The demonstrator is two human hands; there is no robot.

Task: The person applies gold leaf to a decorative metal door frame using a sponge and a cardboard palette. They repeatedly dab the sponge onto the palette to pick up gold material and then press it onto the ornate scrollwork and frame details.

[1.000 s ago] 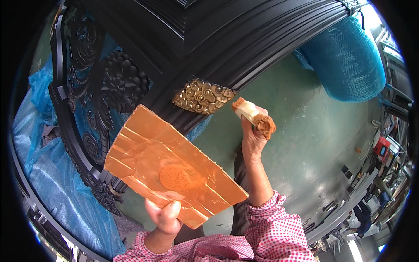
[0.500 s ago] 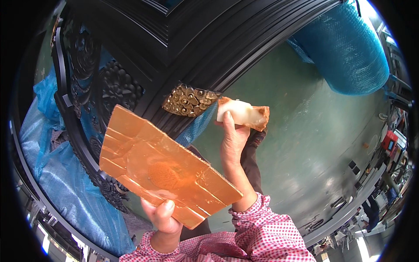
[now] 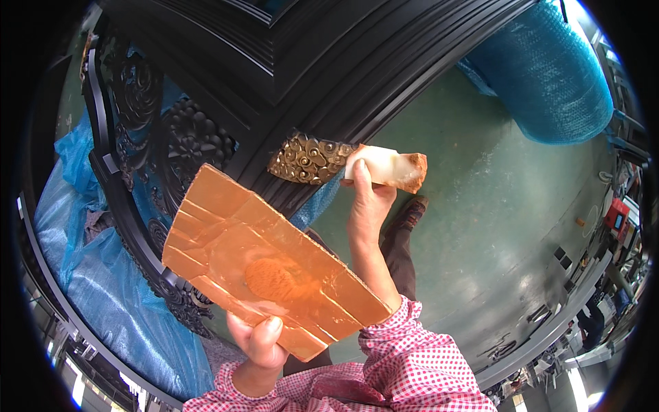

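My left hand (image 3: 261, 347) grips the near edge of a flat sheet of cardboard (image 3: 233, 226) coated in copper-gold, thumb on top; a grainy orange patch sits near its middle. In my right hand (image 3: 371, 199) is a white sponge block (image 3: 384, 166) with orange-stained ends, pinched under the thumb. Its left end meets the right edge of a gold floral carving (image 3: 310, 159) set at the corner of a black moulded frame (image 3: 329, 89); whether it presses on the carving I cannot tell.
Black carved scrollwork (image 3: 195, 141) stands at the left over crumpled blue plastic wrap (image 3: 130, 309). A large roll of blue bubble wrap (image 3: 549, 75) is at the upper right. Below lies a green floor (image 3: 473, 226), with my shoe (image 3: 414, 211) on it.
The sponge has tilted slightly and shifted up a little beside the carving. The cardboard and the carved frame appear slightly farther right in view.
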